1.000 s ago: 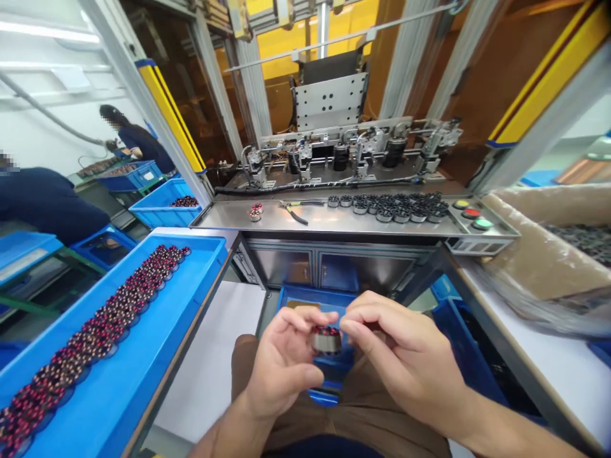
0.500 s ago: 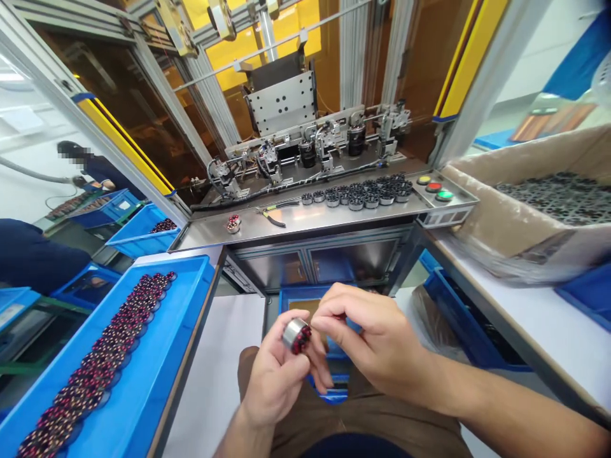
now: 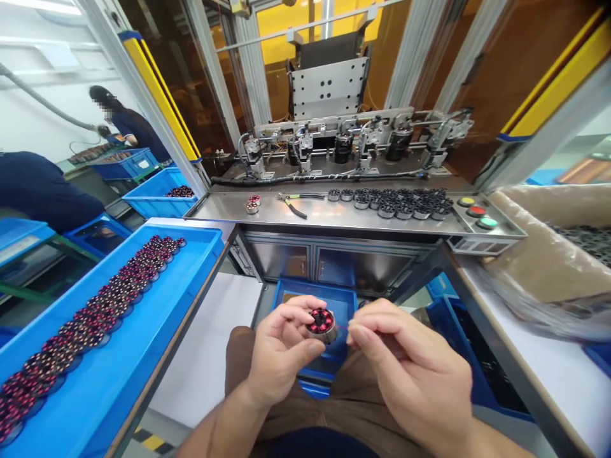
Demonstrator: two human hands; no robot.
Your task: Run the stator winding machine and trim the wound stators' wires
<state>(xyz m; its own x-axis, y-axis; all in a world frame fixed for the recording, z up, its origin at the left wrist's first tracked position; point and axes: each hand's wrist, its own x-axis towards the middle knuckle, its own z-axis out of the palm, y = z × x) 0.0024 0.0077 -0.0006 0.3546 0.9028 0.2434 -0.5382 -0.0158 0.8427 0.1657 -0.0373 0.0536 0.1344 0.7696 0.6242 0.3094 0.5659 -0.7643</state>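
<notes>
My left hand [image 3: 284, 350] is closed on a round metal part with red windings [image 3: 321, 323], held between thumb and fingers with its wound face turned up. To the right of it, a small gap away, my right hand [image 3: 405, 356] pinches thumb and forefinger together; what they hold, if anything, is too small to make out. Both hands are above my lap, over a blue bin [image 3: 351, 299] on the floor.
Beyond lies a metal shelf [image 3: 214, 213] with pliers [image 3: 294, 207], two wound parts [image 3: 252, 203], rows of black parts [image 3: 391, 202] and buttons [image 3: 476, 211]. A blue tray [image 3: 157, 337] of wound parts is left, a cardboard box [image 3: 539, 254] right. People work at far left.
The view has swung to the right. My left hand has turned the metal part so its wound face shows upward, and my right hand has moved slightly away from it.
</notes>
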